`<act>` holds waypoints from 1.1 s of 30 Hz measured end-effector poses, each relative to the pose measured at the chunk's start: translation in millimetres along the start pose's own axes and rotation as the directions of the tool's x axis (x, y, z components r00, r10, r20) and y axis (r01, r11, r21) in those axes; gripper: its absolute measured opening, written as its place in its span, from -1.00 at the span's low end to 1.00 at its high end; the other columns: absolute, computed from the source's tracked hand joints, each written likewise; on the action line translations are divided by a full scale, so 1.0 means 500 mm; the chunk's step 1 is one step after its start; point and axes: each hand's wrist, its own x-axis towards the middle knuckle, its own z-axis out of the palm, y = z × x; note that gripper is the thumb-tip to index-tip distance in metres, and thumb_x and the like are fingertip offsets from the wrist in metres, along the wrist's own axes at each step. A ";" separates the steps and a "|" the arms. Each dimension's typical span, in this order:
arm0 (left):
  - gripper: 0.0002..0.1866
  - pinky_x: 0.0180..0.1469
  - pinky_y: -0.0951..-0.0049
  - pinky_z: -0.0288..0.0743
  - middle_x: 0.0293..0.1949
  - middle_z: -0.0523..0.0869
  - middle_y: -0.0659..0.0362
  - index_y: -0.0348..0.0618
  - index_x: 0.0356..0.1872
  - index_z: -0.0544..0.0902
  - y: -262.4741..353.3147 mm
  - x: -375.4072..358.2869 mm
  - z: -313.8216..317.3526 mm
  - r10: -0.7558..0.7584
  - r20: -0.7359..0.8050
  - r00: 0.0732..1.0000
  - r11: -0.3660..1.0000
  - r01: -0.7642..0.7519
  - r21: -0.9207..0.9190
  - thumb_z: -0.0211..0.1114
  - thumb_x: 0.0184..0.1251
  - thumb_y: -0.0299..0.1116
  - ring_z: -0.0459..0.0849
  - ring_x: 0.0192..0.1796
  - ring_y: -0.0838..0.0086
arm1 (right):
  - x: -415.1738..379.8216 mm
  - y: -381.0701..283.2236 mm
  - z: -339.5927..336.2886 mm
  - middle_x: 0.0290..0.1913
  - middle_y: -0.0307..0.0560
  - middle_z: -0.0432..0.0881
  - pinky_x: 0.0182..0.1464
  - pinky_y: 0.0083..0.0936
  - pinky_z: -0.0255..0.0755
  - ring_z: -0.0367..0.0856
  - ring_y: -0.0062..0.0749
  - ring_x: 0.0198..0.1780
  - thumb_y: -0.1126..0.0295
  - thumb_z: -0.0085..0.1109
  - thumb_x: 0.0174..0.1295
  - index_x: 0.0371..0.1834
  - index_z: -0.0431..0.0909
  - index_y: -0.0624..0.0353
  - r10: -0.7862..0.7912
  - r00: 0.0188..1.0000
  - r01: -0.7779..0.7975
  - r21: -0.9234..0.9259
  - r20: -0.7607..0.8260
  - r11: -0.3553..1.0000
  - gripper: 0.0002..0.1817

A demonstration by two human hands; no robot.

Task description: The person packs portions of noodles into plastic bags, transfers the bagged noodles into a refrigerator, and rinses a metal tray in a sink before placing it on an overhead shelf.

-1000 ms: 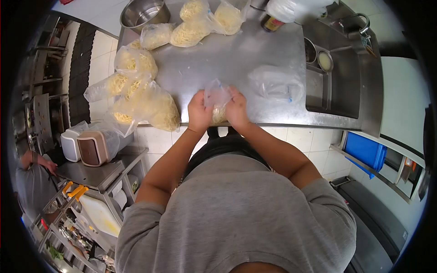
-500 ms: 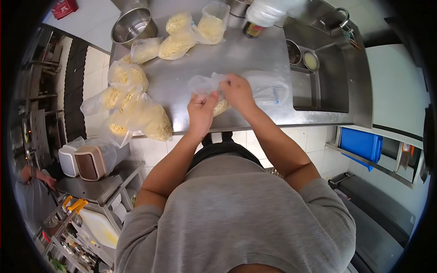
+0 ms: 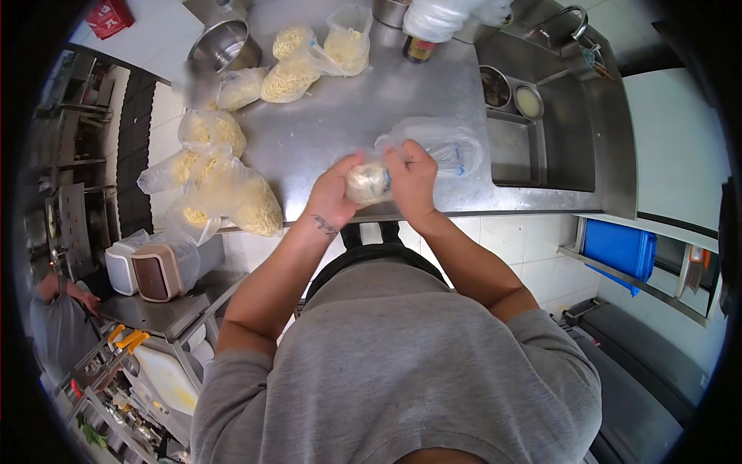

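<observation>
Between my two hands, near the counter's front edge, is a small clear plastic bag of noodles (image 3: 369, 184). My left hand (image 3: 334, 189) cups the bag's left side with its fingers curled round it. On the other side my right hand (image 3: 413, 174) is closed on the bag's gathered plastic at the upper right. Flat on the counter just right of my right hand lies a stack of clear plastic bags (image 3: 456, 151). Bagged noodles (image 3: 255, 205) are heaped at the counter's left edge, and more noodle bags (image 3: 290, 81) lie toward the back.
A steel pot (image 3: 226, 48) stands at the back left of the steel counter (image 3: 325, 127). A dark bottle (image 3: 418, 49) is at the back, beside white plastic bags (image 3: 433, 19). The sink (image 3: 541, 147) is to the right. Another person's hand (image 3: 81, 296) shows at far left.
The noodle bag has turned so its rounded, filled side shows. My left hand has shifted from pinching the plastic to cupping the bag, while my right hand has come slightly lower.
</observation>
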 end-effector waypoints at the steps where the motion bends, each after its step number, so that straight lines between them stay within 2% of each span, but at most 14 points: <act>1: -0.67 -0.05 0.29 0.50 -0.29 0.61 0.09 -0.24 -0.10 0.46 -0.009 0.007 -0.002 0.119 -0.026 0.992 0.990 -0.117 0.075 0.29 0.11 -0.43 0.61 -0.21 0.28 | 0.003 0.005 -0.014 -0.64 -0.15 0.36 -0.49 -0.37 0.21 0.23 -0.41 -0.56 0.47 0.12 0.05 -0.64 0.23 0.23 0.158 0.987 -0.160 0.129 0.029 0.979 -0.74; 2: -0.69 -0.07 0.30 0.50 -0.31 0.61 0.08 -0.24 -0.13 0.46 -0.024 0.005 0.008 0.234 -0.044 0.971 0.963 -0.225 0.150 0.28 0.07 -0.49 0.61 -0.24 0.30 | 0.005 0.011 -0.028 -0.61 -0.21 0.39 -0.48 -0.40 0.21 0.23 -0.46 -0.54 0.48 0.14 0.05 -0.62 0.25 0.21 0.310 0.948 -0.319 0.247 0.077 0.915 -0.75; 5: -0.69 -0.13 0.34 0.50 -0.37 0.60 0.08 -0.20 -0.21 0.47 -0.039 -0.002 0.022 0.440 0.095 0.893 0.808 -0.439 0.392 0.24 -0.05 -0.63 0.61 -0.28 0.38 | -0.006 0.027 -0.067 -0.33 -0.24 0.49 -0.28 -0.49 0.37 0.41 -0.53 -0.32 0.46 0.15 0.05 -0.31 0.41 0.19 0.227 0.934 -0.303 0.274 0.277 0.913 -0.84; 6: -0.68 -0.15 0.36 0.49 -0.38 0.60 0.08 -0.18 -0.24 0.48 -0.040 -0.001 0.030 0.471 0.175 0.864 0.738 -0.495 0.459 0.24 -0.09 -0.67 0.60 -0.28 0.40 | -0.005 0.022 -0.091 -0.23 -0.20 0.48 -0.18 -0.49 0.38 0.43 -0.50 -0.22 0.47 0.15 0.03 -0.16 0.37 0.19 0.322 0.828 -0.506 0.364 0.459 0.782 -0.72; 8: -0.69 -0.16 0.40 0.49 -0.40 0.60 0.10 -0.16 -0.32 0.48 -0.043 -0.003 0.063 0.354 0.371 0.858 0.710 -0.505 0.491 0.24 -0.14 -0.71 0.60 -0.29 0.43 | -0.003 0.008 -0.150 -0.05 -0.11 0.45 0.02 -0.50 0.40 0.47 -0.43 -0.02 0.50 0.14 -0.01 0.13 0.30 0.20 0.342 0.505 -0.843 0.367 0.792 0.393 -0.46; 10: -0.74 -0.02 0.37 0.44 -0.24 0.60 0.08 -0.16 -0.39 0.53 -0.046 0.019 0.062 0.098 0.507 0.856 0.653 -0.440 0.617 0.34 -0.15 -0.65 0.59 -0.12 0.39 | -0.011 0.059 -0.189 0.05 -0.07 0.41 0.11 -0.46 0.38 0.44 -0.39 0.09 0.51 0.16 -0.06 0.24 0.20 0.20 0.248 0.414 -0.861 0.288 0.876 0.420 -0.32; 11: -0.76 0.05 0.35 0.39 -0.16 0.57 0.07 -0.17 -0.37 0.56 -0.055 0.029 0.077 0.155 0.543 0.825 0.553 -0.528 0.644 0.37 -0.13 -0.61 0.54 -0.04 0.38 | -0.013 0.078 -0.208 0.10 -0.05 0.39 0.16 -0.44 0.37 0.43 -0.37 0.14 0.52 0.17 -0.08 0.29 0.16 0.20 0.199 0.360 -0.865 0.247 0.911 0.437 -0.25; 14: -0.75 0.32 0.25 0.11 0.20 0.36 0.02 -0.17 -0.27 0.67 -0.068 0.062 0.121 0.299 0.674 0.676 0.070 -0.719 0.691 0.43 0.00 -0.35 0.30 0.29 0.23 | -0.014 0.114 -0.283 0.09 -0.04 0.43 0.13 -0.39 0.38 0.46 -0.33 0.12 0.54 0.16 -0.14 0.24 0.19 0.29 0.250 0.442 -0.876 0.355 0.861 0.326 -0.27; 16: -0.75 0.33 0.20 0.11 0.23 0.34 -0.01 -0.15 -0.28 0.69 -0.068 0.088 0.130 0.210 0.748 0.630 -0.555 -0.553 0.621 0.42 0.02 -0.29 0.29 0.28 0.11 | -0.012 0.122 -0.322 0.07 -0.04 0.45 0.14 -0.35 0.38 0.46 -0.28 0.12 0.54 0.15 -0.12 0.21 0.21 0.33 0.276 0.579 -0.807 0.492 0.767 0.326 -0.31; 18: -0.70 0.33 0.15 0.10 0.27 0.30 -0.01 -0.15 -0.23 0.67 -0.075 0.130 0.126 0.186 0.771 0.609 -0.813 -0.346 0.469 0.41 0.00 -0.27 0.27 0.30 0.06 | 0.001 0.140 -0.341 0.07 -0.03 0.45 0.14 -0.35 0.37 0.46 -0.27 0.11 0.53 0.14 -0.07 0.21 0.20 0.32 0.354 0.744 -0.668 0.617 0.567 0.417 -0.33; 20: -0.58 0.34 0.10 0.09 0.31 0.25 0.03 -0.15 -0.10 0.62 -0.075 0.205 0.110 0.239 0.783 0.574 -0.850 -0.266 0.454 0.42 -0.05 -0.29 0.24 0.33 0.06 | 0.028 0.143 -0.348 0.06 -0.03 0.45 0.14 -0.35 0.37 0.46 -0.28 0.10 0.52 0.14 -0.02 0.21 0.19 0.31 0.361 0.861 -0.504 0.694 0.358 0.514 -0.36; 25: -0.34 0.18 0.17 0.37 0.28 0.27 -0.03 -0.14 0.17 0.40 -0.021 0.316 0.105 0.294 0.537 0.791 -0.642 -0.253 0.724 0.35 -0.10 -0.41 0.38 0.20 -0.02 | 0.106 0.089 -0.306 0.06 -0.04 0.44 0.14 -0.38 0.35 0.44 -0.33 0.11 0.51 0.17 0.06 0.23 0.15 0.25 0.310 0.951 -0.257 0.618 0.024 0.743 -0.37; 30: -0.27 0.15 0.22 0.40 0.24 0.30 -0.06 -0.10 0.21 0.36 -0.014 0.354 0.088 0.267 0.490 0.830 -0.640 -0.227 0.734 0.35 -0.15 -0.46 0.43 0.16 -0.02 | 0.190 0.116 -0.191 0.06 0.08 0.39 0.01 -0.35 0.41 0.51 -0.15 -0.03 0.48 0.25 -0.02 0.15 0.20 0.23 -0.081 0.996 0.077 0.119 0.030 0.990 -0.38; 33: -0.25 0.15 0.22 0.39 0.19 0.33 -0.07 -0.11 0.23 0.33 -0.028 0.370 0.067 0.254 0.441 0.861 -0.670 -0.172 0.722 0.32 -0.16 -0.49 0.41 0.16 -0.02 | 0.194 0.094 -0.145 0.06 0.10 0.40 0.05 -0.26 0.41 0.45 -0.17 0.08 0.46 0.31 -0.11 0.13 0.23 0.21 -0.208 0.978 0.202 -0.419 0.031 0.885 -0.33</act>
